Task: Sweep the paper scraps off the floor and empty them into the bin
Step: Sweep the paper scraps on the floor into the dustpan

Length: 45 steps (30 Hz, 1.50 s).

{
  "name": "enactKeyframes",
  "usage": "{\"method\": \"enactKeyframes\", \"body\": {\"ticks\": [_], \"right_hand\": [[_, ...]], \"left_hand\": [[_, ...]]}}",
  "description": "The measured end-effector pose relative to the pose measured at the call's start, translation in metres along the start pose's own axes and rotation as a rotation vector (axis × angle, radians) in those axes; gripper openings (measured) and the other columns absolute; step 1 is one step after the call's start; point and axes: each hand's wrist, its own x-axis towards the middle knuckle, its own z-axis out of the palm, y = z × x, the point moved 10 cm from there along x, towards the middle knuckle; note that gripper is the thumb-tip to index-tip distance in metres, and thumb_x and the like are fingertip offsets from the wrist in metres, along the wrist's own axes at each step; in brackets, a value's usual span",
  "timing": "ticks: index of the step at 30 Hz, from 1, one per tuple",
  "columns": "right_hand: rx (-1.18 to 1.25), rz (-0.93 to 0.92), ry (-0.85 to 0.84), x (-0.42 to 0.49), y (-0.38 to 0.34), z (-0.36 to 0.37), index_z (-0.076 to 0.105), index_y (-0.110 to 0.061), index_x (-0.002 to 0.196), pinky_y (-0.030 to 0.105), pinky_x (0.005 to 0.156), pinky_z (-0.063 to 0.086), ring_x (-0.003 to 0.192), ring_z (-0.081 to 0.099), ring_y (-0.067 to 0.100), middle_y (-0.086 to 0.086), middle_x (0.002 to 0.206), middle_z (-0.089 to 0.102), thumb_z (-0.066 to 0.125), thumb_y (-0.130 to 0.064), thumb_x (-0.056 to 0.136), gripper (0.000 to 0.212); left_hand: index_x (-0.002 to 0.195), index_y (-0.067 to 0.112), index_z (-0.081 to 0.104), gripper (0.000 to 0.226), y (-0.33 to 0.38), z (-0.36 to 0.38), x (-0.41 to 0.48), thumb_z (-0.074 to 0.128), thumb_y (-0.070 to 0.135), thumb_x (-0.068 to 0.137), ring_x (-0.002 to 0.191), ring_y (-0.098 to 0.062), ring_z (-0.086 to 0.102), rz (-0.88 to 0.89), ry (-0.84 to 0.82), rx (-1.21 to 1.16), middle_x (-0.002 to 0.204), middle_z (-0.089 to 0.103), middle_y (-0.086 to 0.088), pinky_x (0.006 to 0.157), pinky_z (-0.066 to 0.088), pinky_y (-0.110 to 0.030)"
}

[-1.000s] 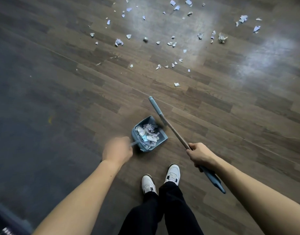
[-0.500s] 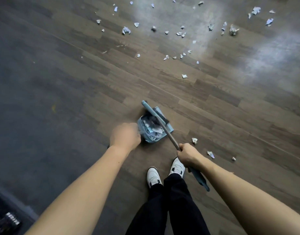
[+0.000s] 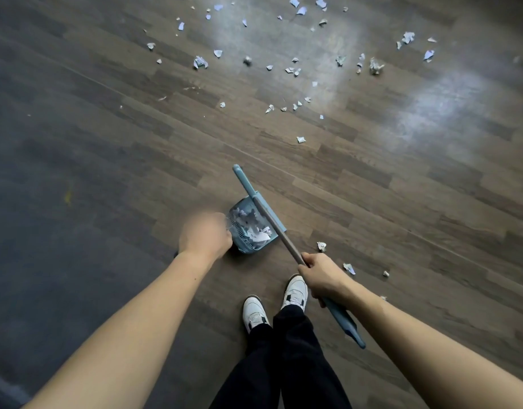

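Observation:
A blue dustpan [image 3: 244, 246] sits on the wooden floor ahead of my feet, filled with crumpled paper scraps [image 3: 256, 228]. My left hand [image 3: 205, 234], blurred, grips its handle at the near left. My right hand [image 3: 321, 274] grips the shaft of a blue broom [image 3: 279, 231] that slants across the pan, its head [image 3: 247, 184] beyond the pan's far edge. Several white and blue scraps [image 3: 295, 66] lie scattered far ahead. Three scraps [image 3: 321, 246] lie on the floor right of the pan. No bin is in view.
My two white shoes [image 3: 295, 290] and black trousers stand just behind the pan. A darker strip of floor [image 3: 47, 202] runs along the left. A dark object [image 3: 3, 391] shows at the bottom left corner.
The broom head swept toward the pan and now lies over it. The view shifted back, so the far scraps sit lower in frame. A few scraps appeared at the right of the pan.

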Motion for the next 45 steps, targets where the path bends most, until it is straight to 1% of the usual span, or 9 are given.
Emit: {"method": "enactKeyframes", "body": {"ticks": [6, 10, 13, 17, 25, 28, 36, 41, 45], "right_hand": [[0.212, 0.057, 0.009, -0.01, 0.002, -0.004, 0.046, -0.015, 0.076, 0.02, 0.031, 0.036, 0.035, 0.039, 0.016, 0.01, 0.069, 0.041, 0.038, -0.009, 0.096, 0.022], [0.168, 0.056, 0.068, -0.025, 0.012, -0.019, 0.052, -0.006, 0.086, 0.021, 0.03, 0.037, 0.042, 0.043, 0.019, 0.011, 0.069, 0.044, 0.039, -0.009, 0.093, 0.015], [0.159, 0.074, 0.113, -0.036, 0.029, -0.038, 0.057, -0.004, 0.096, 0.02, 0.031, 0.038, 0.043, 0.046, 0.02, 0.008, 0.066, 0.045, 0.039, -0.009, 0.093, 0.019], [0.158, 0.123, 0.18, -0.054, 0.063, -0.063, 0.048, -0.017, 0.078, 0.021, 0.032, 0.038, 0.042, 0.045, 0.02, 0.007, 0.063, 0.043, 0.037, -0.008, 0.094, 0.021], [0.173, 0.229, 0.225, -0.063, 0.161, -0.101, 0.053, -0.008, 0.094, 0.02, 0.033, 0.038, 0.044, 0.047, 0.022, 0.009, 0.064, 0.045, 0.038, -0.007, 0.096, 0.014], [0.136, 0.242, 0.226, -0.06, 0.199, -0.11, 0.056, -0.004, 0.103, 0.023, 0.034, 0.041, 0.047, 0.051, 0.025, 0.013, 0.067, 0.051, 0.038, -0.006, 0.093, 0.021], [0.047, 0.257, 0.201, -0.055, 0.276, -0.128, 0.053, -0.003, 0.11, 0.025, 0.03, 0.043, 0.053, 0.057, 0.032, 0.026, 0.092, 0.06, 0.034, -0.003, 0.091, 0.027], [0.039, 0.257, 0.105, -0.048, 0.306, -0.108, 0.054, 0.0, 0.11, 0.027, 0.032, 0.045, 0.052, 0.057, 0.031, 0.026, 0.09, 0.059, 0.034, -0.001, 0.089, 0.029], [0.031, 0.203, 0.011, -0.05, 0.307, -0.08, 0.055, -0.008, 0.099, 0.028, 0.04, 0.048, 0.052, 0.055, 0.026, 0.019, 0.084, 0.058, 0.036, -0.004, 0.088, 0.023]], "left_hand": [[0.104, 0.017, 0.065, 0.025, -0.005, 0.001, -0.005, 0.052, 0.03, 0.087, 0.098, -0.036, 0.063, -0.002, 0.008, -0.009, 0.103, 0.068, -0.014, 0.08, 0.049, -0.036], [0.103, 0.018, 0.065, 0.023, -0.005, 0.001, -0.019, 0.053, 0.029, 0.088, 0.097, -0.035, 0.063, 0.019, -0.008, -0.045, 0.102, 0.068, -0.013, 0.078, 0.048, -0.036], [0.102, 0.02, 0.065, 0.021, 0.0, -0.002, -0.037, 0.053, 0.027, 0.087, 0.097, -0.034, 0.063, 0.047, -0.009, -0.042, 0.101, 0.068, -0.011, 0.078, 0.048, -0.035], [0.106, 0.023, 0.065, 0.023, 0.018, -0.001, -0.064, 0.053, 0.03, 0.088, 0.098, -0.034, 0.063, 0.08, -0.008, -0.025, 0.102, 0.068, -0.01, 0.079, 0.047, -0.035], [0.106, 0.024, 0.064, 0.023, 0.083, 0.025, -0.107, 0.051, 0.031, 0.089, 0.099, -0.032, 0.063, 0.109, -0.043, -0.017, 0.103, 0.068, -0.009, 0.08, 0.047, -0.035], [0.103, 0.023, 0.064, 0.021, 0.114, 0.042, -0.125, 0.051, 0.031, 0.088, 0.098, -0.032, 0.063, 0.094, -0.051, -0.017, 0.101, 0.068, -0.008, 0.08, 0.047, -0.035], [0.099, 0.022, 0.063, 0.018, 0.179, 0.082, -0.164, 0.051, 0.028, 0.088, 0.094, -0.033, 0.063, 0.016, -0.074, -0.003, 0.097, 0.068, -0.007, 0.077, 0.047, -0.035], [0.099, 0.022, 0.063, 0.018, 0.195, 0.098, -0.174, 0.051, 0.029, 0.088, 0.094, -0.033, 0.064, -0.034, -0.058, 0.026, 0.097, 0.069, -0.008, 0.077, 0.047, -0.035], [0.097, 0.021, 0.063, 0.017, 0.204, 0.104, -0.178, 0.052, 0.03, 0.088, 0.093, -0.035, 0.064, -0.041, -0.043, 0.046, 0.096, 0.069, -0.009, 0.075, 0.047, -0.035]]}}
